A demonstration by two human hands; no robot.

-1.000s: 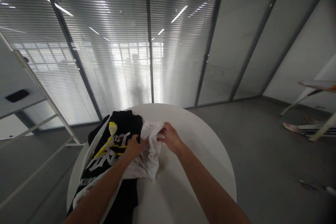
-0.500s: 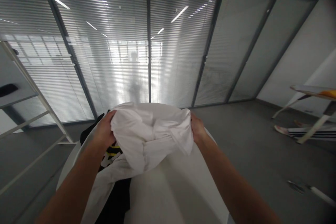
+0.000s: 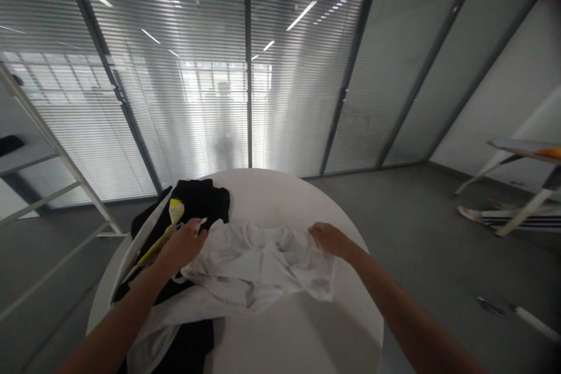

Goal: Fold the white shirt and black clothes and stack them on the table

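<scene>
A crumpled white garment (image 3: 258,266) lies spread across the middle of a round white table (image 3: 289,204). My left hand (image 3: 184,243) pinches its left edge with closed fingers. My right hand (image 3: 328,238) grips its right edge, fingers curled into the cloth. Under and to the left of the white garment lies a black garment (image 3: 199,201) with yellow and white print, partly covered by my left arm and the white cloth.
A white metal frame (image 3: 56,187) stands at the left. Glass walls with blinds (image 3: 245,70) rise behind the table. At the right, a white-legged table (image 3: 521,155) stands on the grey floor (image 3: 438,245), with a striped object beneath it.
The white garment was bunched between my hands, then lifted and pulled wide in the air. Now it lies lower, spread on the table, with my hands farther apart.
</scene>
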